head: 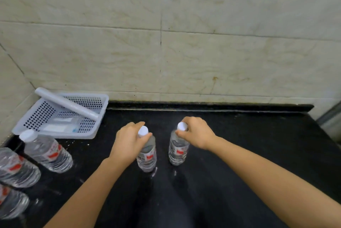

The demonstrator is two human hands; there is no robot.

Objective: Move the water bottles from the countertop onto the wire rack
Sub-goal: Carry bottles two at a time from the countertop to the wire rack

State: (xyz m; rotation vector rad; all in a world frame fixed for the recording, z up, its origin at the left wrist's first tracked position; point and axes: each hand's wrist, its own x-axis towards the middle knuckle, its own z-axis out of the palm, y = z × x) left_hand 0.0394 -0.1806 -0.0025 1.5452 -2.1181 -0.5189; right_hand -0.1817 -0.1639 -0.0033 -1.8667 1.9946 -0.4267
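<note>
fingers (146, 135) of left hand (129, 141) pinch the left bottle (147, 157) below its cap, right hand (197, 132) the right bottle (178, 152).

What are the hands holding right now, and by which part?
Each hand grips one upright water bottle by its neck, right at the top: the left hand holds the left water bottle, the right hand the right water bottle.

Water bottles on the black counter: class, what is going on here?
A person grips two upright water bottles near the caps: the left hand on the left bottle, the right hand on the right bottle. Both seem to stand on the countertop. Three more bottles wait leftward, by a white plastic basket. No wire rack shows.
</note>
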